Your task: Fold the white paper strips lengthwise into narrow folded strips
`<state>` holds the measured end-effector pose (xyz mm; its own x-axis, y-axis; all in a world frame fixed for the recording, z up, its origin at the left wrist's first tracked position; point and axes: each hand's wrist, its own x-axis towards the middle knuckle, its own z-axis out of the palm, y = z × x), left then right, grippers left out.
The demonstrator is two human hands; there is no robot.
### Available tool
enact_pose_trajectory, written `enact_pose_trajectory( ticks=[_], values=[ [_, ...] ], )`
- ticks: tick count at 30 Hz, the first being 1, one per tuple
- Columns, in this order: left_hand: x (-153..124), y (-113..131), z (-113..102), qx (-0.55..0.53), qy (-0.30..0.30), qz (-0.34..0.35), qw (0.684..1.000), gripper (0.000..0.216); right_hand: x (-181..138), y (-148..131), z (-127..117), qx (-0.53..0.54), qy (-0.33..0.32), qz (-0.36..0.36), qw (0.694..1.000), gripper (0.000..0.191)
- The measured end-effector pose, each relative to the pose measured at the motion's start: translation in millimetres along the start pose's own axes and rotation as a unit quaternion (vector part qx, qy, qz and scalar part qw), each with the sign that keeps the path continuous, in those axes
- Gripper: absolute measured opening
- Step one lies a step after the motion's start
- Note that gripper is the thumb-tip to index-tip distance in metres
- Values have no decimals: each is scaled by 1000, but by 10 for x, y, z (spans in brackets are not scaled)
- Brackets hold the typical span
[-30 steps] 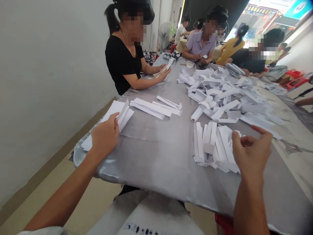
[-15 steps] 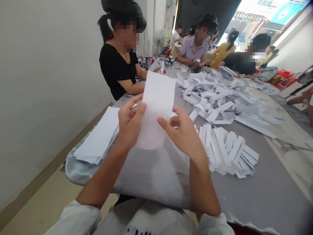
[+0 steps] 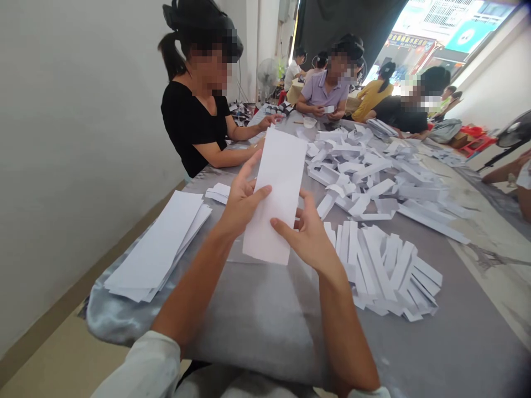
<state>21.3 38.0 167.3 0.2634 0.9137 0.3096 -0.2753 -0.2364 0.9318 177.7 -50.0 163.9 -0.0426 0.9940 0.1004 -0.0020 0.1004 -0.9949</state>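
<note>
One paper sheet. Two hands — left hand, right hand. One stack of flat sheets. Folded strips — too many to count. Two fans: far fan, right-edge fan.

A small hand-assembly workshop, its far end open to a street with shop signs. Several people sit along one long worktop under grey cloth, all handling paper. Beyond the fingers lies a heap of folded strips, left of them a stack of flat sheets; pedestal fans stand further back
</note>
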Motion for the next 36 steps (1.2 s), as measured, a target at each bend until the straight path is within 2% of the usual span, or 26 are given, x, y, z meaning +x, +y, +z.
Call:
enact_pose_trajectory(
  ticks=[3,7,9,14,20,25,27,29,34,36],
  values=[
    [86,-104,-30,-46,38,-30,998,77,28,25,-16,0,-56,44,997,68],
    [126,-131,-53,-90,85,-62,990,73,43,6,-22,-29,-89,88,992,58],
    [117,-90,-72,-118,75,-85,987,78,45,-10,-34,-1,-125,104,987,61],
    [101,8,-175,-207,-19,-116,971,89,40,-23,-90,43,-201,145,968,71],
    [138,-41,-270,-221,42,-124,966,76,37,60,-116,-42,-239,175,954,65],
    [151,-101,-290,-224,72,-138,962,56,55,167,-195,-181,-222,73,955,60],
    [160,-139,-299,-215,99,-158,959,44,55,163,-178,-242,-217,67,943,54],
    [169,-178,-296,-213,123,-176,953,38,46,145,-82,-273,-185,82,940,54],
    [156,-221,-225,-265,122,-161,943,65,12,174,346,-312,-45,37,948,84],
    [144,-214,-203,-284,111,-144,941,73,12,228,444,-343,-23,37,938,79]
  ],
)
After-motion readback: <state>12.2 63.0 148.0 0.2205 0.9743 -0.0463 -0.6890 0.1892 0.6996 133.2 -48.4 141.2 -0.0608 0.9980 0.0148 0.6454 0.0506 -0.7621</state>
